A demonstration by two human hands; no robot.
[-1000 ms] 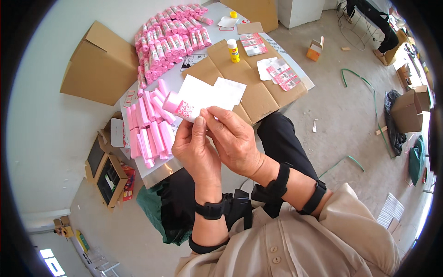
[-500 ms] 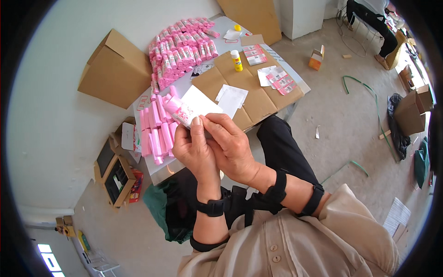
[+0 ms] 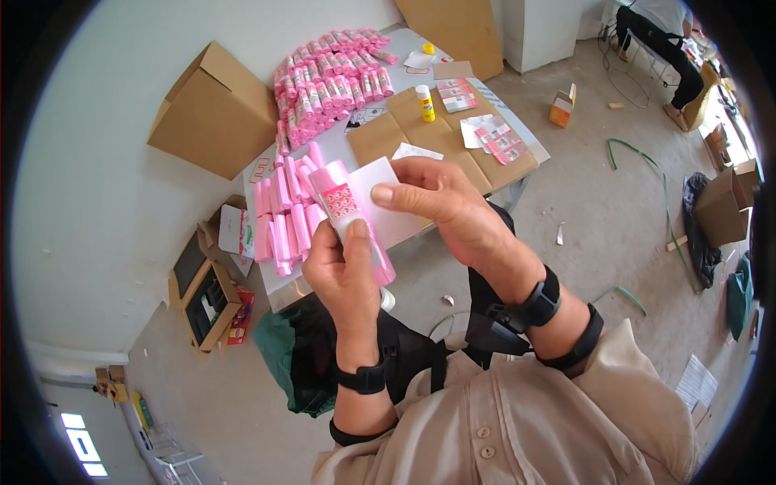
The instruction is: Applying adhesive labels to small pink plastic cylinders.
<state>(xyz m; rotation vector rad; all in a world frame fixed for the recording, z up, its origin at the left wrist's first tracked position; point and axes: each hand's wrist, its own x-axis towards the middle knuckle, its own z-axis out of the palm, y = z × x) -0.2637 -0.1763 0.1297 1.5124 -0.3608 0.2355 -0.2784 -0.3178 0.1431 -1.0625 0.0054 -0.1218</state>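
Note:
My left hand (image 3: 343, 263) grips a pink roll of thin plastic (image 3: 383, 263), thumb pressed on the pink-and-white patterned label (image 3: 340, 204) around it. The roll stands tilted, its upper end pointing away from me. Just right of it, my right hand (image 3: 461, 206) has its thumb over a white piece of paper (image 3: 380, 182), fingers curled behind. Whether this paper joins the label cannot be made out. Beyond my left hand, unlabelled pink rolls (image 3: 279, 234) lie heaped on the table (image 3: 283, 297). Farther back is a large pile of labelled pink rolls (image 3: 323, 93).
A flattened cardboard sheet (image 3: 376, 141) on the table carries a yellow glue stick (image 3: 426, 105), printed label sheets (image 3: 501, 139) and white paper scraps (image 3: 416, 151). A cardboard box (image 3: 214, 113) stands at the left. A seated person (image 3: 659, 36) is far right. Green strapping (image 3: 659, 166) lies on the floor.
My hands have moved apart: the right has gone right and up off the roll. The roll has turned more upright, showing the label's pink pattern and the roll's lower end.

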